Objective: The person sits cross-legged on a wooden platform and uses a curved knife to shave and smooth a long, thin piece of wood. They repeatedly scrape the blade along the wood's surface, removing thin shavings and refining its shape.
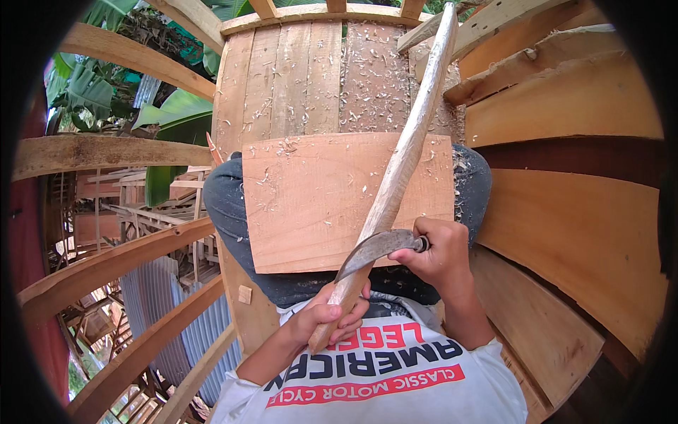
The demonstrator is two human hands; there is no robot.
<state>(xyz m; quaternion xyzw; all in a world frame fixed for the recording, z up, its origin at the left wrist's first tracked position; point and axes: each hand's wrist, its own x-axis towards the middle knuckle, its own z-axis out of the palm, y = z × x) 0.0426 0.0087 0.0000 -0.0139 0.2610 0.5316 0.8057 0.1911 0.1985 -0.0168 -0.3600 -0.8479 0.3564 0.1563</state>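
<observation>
A long, pale, roughly whittled wooden stick (406, 152) slants from my lap up to the far right. Around its near end my left hand (328, 314) is closed, with the butt poking out below the fingers. My right hand (441, 256) is closed on the handle of a curved sickle-like knife (378, 249); the palm and fingers hide most of that handle. The dark blade lies across the stick just beyond my left hand, its tip curving down on the stick's left side. Under the stick, a flat wooden board (311, 198) rests across my legs.
Shavings are scattered over the board and the plank floor (282, 78) ahead. Wooden rails (113, 261) stand along the left, with corrugated metal sheets (205, 346) and banana leaves (180, 120) beyond. Wide wooden boards (572, 233) form the right side. A small wood block (245, 294) lies beside my left leg.
</observation>
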